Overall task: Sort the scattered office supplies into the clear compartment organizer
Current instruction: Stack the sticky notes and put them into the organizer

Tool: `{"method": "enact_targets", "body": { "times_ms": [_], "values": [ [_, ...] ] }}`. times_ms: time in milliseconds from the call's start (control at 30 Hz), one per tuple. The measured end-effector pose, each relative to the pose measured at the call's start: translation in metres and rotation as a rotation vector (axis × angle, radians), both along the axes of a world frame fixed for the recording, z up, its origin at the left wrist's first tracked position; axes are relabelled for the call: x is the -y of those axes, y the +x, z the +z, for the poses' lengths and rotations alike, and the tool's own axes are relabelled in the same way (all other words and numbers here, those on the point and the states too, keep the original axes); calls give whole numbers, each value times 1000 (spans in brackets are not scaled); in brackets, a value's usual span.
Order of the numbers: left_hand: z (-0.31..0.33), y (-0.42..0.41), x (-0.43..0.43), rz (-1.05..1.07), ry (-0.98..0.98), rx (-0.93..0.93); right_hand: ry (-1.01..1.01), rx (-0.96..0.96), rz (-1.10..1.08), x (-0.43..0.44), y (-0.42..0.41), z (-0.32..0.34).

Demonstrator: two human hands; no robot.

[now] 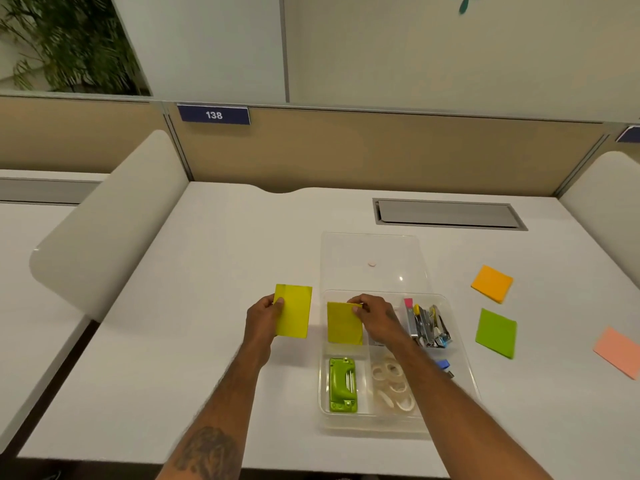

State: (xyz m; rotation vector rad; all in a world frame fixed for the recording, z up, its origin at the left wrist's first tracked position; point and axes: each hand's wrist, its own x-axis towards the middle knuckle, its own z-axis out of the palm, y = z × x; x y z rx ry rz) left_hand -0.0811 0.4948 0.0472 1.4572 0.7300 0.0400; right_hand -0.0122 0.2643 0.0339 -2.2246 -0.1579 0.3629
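Crossing the organizer (460,344), the right hand (375,322) hides one compartment; both hands' fingers pinch yellow pads, left hand (265,315).

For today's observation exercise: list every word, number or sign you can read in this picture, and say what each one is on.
"138": white digits on the blue sign fixed to the desk partition.
A second blue sign at the right edge is cut off; unreadable.
The sticky notes and the organizer show no readable text.
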Motion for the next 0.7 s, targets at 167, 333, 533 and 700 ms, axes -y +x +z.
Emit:
{"method": "enact_targets", "body": {
  "times_ms": [167, 333, 533, 700],
  "values": [
    [-2, 7, 2, -2, -6, -9, -70, -53, 72, -4, 6, -7],
    [-2, 12, 6, -9, -13, -12, -173, -33, 58, -3, 13, -8],
    [-2, 19, 17, -61, 23, -3, -51, 57, -14, -5, 14, 9],
    [3, 27, 40, -134, 29, 37, 259, -153, 20, -13, 17, 35]
  ]
}}
